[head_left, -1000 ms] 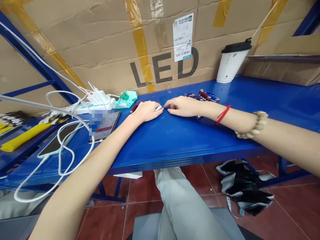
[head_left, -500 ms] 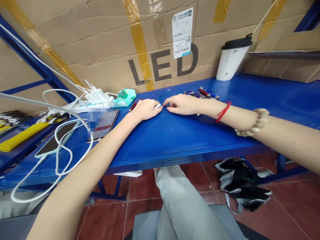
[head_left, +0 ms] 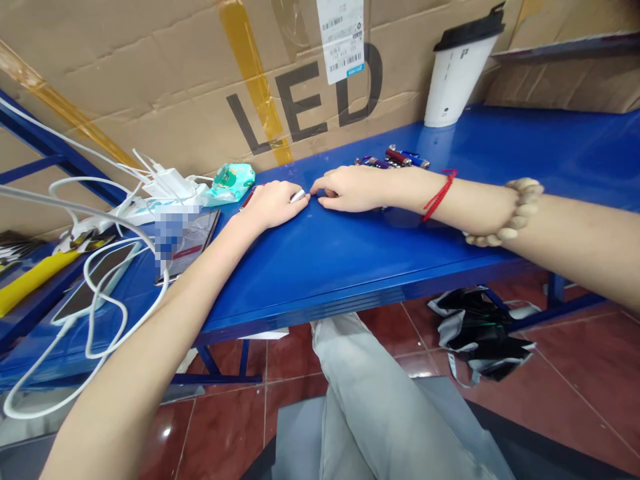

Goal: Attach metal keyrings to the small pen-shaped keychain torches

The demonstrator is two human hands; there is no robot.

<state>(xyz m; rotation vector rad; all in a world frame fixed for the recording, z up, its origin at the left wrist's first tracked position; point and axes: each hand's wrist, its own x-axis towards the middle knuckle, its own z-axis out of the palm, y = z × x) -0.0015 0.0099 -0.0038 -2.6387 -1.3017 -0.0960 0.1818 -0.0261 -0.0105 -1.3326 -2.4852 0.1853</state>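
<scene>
My left hand (head_left: 273, 203) rests on the blue table (head_left: 350, 260), fingers closed round a small red pen-like light whose silver tip (head_left: 299, 195) sticks out toward the right. My right hand (head_left: 353, 189) lies just to its right, fingertips pinched together at that silver tip. A red string and a bead bracelet (head_left: 505, 213) circle my right forearm. Behind my right hand lies a small heap of red, blue and purple pen lights (head_left: 395, 159).
A white cup with a black lid (head_left: 453, 70) stands at the back by a large cardboard box marked LED (head_left: 305, 110). At the left lie a white power strip with chargers (head_left: 160, 193), looping white cables, a phone (head_left: 87, 293), a tablet and a green packet (head_left: 231, 181).
Both hands have kept their pose at the silver tip. The view has tilted down and shifted, so everything on the table sits higher and further left in the picture.
</scene>
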